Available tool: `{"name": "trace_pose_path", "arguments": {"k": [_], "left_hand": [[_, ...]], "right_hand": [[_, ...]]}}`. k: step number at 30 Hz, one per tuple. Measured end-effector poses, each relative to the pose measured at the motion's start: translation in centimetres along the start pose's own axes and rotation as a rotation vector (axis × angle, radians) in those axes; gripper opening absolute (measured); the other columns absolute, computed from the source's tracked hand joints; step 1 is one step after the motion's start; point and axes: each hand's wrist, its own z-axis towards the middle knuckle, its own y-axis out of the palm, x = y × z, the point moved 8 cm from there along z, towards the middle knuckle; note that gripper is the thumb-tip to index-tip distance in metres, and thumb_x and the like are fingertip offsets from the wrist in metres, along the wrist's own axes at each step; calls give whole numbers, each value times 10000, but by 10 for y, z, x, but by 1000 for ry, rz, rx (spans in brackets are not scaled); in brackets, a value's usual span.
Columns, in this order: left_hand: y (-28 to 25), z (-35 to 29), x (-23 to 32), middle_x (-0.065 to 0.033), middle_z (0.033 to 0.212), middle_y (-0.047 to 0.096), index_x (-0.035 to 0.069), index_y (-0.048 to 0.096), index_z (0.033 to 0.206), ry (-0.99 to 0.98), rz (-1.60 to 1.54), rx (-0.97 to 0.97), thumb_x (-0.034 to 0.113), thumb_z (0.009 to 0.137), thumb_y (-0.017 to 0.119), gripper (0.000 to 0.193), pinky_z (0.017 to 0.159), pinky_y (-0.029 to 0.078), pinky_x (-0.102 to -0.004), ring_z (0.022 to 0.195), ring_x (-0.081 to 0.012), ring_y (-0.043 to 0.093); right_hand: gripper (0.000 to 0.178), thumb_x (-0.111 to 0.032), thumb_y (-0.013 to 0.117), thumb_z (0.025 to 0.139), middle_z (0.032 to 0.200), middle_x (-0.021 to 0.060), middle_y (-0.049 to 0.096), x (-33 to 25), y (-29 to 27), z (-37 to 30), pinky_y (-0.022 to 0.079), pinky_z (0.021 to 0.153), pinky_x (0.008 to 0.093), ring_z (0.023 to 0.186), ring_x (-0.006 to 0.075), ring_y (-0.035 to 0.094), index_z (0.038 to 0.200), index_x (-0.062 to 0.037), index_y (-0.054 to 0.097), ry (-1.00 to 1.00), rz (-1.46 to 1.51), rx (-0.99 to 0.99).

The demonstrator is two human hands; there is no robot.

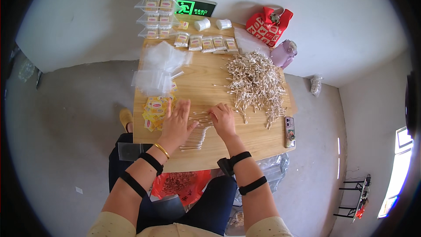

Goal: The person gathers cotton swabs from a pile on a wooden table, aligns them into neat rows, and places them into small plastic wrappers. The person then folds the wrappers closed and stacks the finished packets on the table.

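Observation:
A row of cotton swabs [194, 138] lies side by side on the wooden table, between and just in front of my hands. At its far end a few more swabs lie less evenly. My left hand [177, 122] is open above the row's left side, fingers spread and holding nothing. On the other side, my right hand [223, 119] is closed, its fingertips pinched at the ends of some swabs; the exact grip is partly hidden. Yellow printed cards [154, 109] are piled left of my left hand. A large heap of loose cotton swabs [256, 81] covers the table's right side.
Transparent plastic bags [158, 63] lie at the table's left. Packed swab bags [207, 44] line the back, near two white rolls [202, 25] and a stacked display [152, 4]. A red bag [268, 26], purple jug [285, 52] and phone [290, 131] are at the right.

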Motion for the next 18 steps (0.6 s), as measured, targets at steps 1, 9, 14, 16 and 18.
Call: {"name": "trace_pose_path", "arguments": {"k": [1, 9, 14, 16, 18], "left_hand": [[-2, 1, -7, -200, 1628, 389, -48, 227, 1609, -35, 22, -9, 525, 1050, 460, 833, 1291, 60, -570, 1560, -326, 283], [2, -12, 26, -209, 1677, 287, -39, 243, 1612, 222, 9, 39, 570, 1035, 459, 867, 1287, 92, -565, 1590, -335, 186], [29, -20, 45, -192, 1692, 262, -38, 284, 1603, 256, 41, -58, 585, 1034, 443, 858, 1287, 114, -549, 1591, -341, 181], [33, -19, 46, -175, 1699, 254, -32, 295, 1601, 241, 48, -90, 606, 1036, 406, 860, 1288, 113, -545, 1593, -328, 175], [33, -21, 49, -174, 1699, 253, -30, 298, 1601, 266, 76, -111, 601, 1036, 414, 854, 1286, 115, -553, 1590, -332, 183]], "right_hand": [[105, -47, 708, 850, 934, 51, 632, -4, 1, 0, 479, 871, 441, 958, 301, 600, 923, -121, 721, -19, 0, 7], [166, -41, 697, 868, 1043, 82, 666, -1, -10, -12, 470, 926, 452, 1032, 315, 594, 1015, -100, 745, 75, 131, 149], [292, -41, 687, 882, 1177, 97, 651, 48, -49, -45, 449, 990, 453, 1122, 336, 564, 1163, -115, 715, 216, -72, 277], [382, -91, 719, 881, 1258, 85, 616, 64, -56, -55, 424, 1027, 466, 1182, 337, 527, 1256, -152, 679, 284, -131, 249], [401, -129, 747, 871, 1271, 76, 609, 77, -55, -61, 414, 1037, 476, 1193, 334, 521, 1264, -168, 678, 361, -158, 220]]}}
